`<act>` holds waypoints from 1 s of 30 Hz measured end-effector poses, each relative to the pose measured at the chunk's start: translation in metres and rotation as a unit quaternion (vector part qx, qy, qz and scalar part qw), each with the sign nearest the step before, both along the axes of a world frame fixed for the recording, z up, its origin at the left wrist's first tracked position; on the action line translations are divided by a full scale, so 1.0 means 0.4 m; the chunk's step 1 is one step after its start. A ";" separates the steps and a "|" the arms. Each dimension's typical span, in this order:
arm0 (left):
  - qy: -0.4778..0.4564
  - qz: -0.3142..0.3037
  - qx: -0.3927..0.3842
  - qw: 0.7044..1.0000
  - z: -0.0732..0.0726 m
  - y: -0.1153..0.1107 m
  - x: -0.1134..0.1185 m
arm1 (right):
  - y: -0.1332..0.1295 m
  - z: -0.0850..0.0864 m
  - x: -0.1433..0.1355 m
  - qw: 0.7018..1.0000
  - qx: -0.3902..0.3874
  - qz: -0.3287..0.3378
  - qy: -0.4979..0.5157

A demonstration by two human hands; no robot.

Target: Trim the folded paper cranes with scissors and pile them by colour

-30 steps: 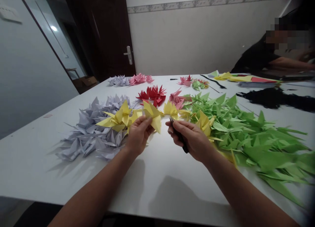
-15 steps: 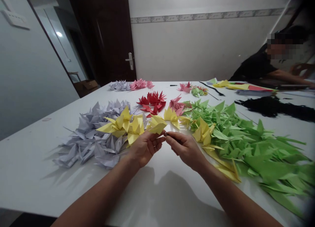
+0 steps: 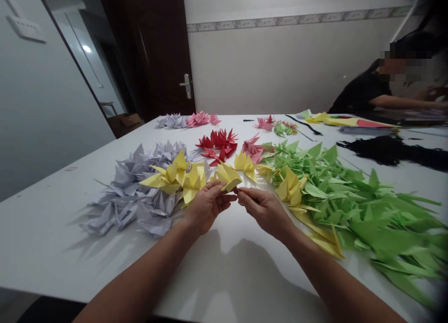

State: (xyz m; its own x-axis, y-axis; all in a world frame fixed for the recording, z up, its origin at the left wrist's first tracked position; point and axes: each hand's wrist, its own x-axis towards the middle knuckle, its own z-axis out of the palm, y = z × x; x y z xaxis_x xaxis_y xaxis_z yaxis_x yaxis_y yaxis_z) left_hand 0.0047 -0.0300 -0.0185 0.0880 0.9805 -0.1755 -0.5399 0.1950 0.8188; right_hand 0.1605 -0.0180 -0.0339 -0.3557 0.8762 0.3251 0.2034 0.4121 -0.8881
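My left hand (image 3: 207,207) is closed on a yellow origami crane (image 3: 228,177), its thumb and fingertips at the folded paper's lower edge. Close against it, my right hand (image 3: 265,210) pinches thumb and forefinger together by the crane's right tip; a small dark thing shows at those fingertips, too small to name. Other yellow cranes (image 3: 194,182) lie just left of my left hand, and another yellow crane (image 3: 290,186) lies beyond my right wrist.
Grey-lilac cranes (image 3: 129,192) are heaped on the white table (image 3: 45,239) at left, green ones (image 3: 350,197) at right. Red cranes (image 3: 217,145) and a pink one (image 3: 252,149) lie ahead. Black cord (image 3: 392,151) lies at right; a person (image 3: 364,92) sits beyond.
The yellow crane has tipped slightly and turned toward my right fingertips, and more of the left fingers shows on it. The view has shifted a little. The person's arm at right has moved.
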 end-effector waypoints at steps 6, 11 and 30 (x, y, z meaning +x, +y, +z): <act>0.028 0.148 0.071 0.986 0.035 0.016 -0.029 | 0.002 0.012 0.005 1.000 -0.016 -0.023 0.006; 0.140 0.304 0.187 0.924 0.032 0.062 -0.093 | 0.026 -0.009 0.010 0.997 -0.005 -0.079 -0.007; 0.621 0.290 0.351 0.638 0.017 0.060 -0.158 | 0.139 -0.045 -0.113 0.979 -0.114 -0.165 0.034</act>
